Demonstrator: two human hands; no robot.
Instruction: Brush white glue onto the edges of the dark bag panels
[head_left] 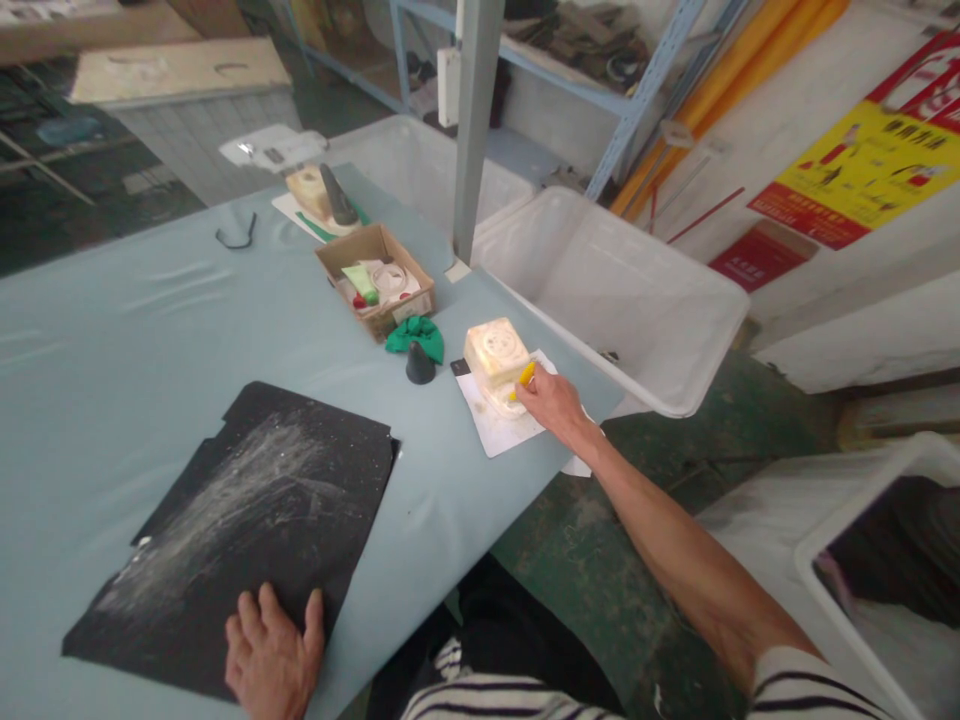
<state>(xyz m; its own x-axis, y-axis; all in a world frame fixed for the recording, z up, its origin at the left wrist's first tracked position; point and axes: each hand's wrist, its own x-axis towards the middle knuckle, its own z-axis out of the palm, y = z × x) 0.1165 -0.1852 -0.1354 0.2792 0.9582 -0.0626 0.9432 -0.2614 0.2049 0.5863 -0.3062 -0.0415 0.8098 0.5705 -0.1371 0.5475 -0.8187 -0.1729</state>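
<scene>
My left hand (271, 645) rests palm down with fingers spread on the near edge of a black sheet (300, 520). Pale, dusty streaks run across that sheet. Out at the table's right side, my right hand (553, 400) is closed around a slim yellow stick-like tool (523, 378), whose exact kind I cannot make out. The tool's lower end is at a whitish, waxy patch (502, 400) in front of a cream-coloured block (496, 348). Under both lies a white sheet (495, 440). Whether the tool's tip touches the patch is unclear.
A cardboard box (420, 300) with tubes and a roll of tape stands near a green cloth (416, 335) and a dark cone (420, 365). Behind are another block (307, 190) and cone (339, 200). A metal post (474, 130) rises at the edge, beside white tubs (615, 290).
</scene>
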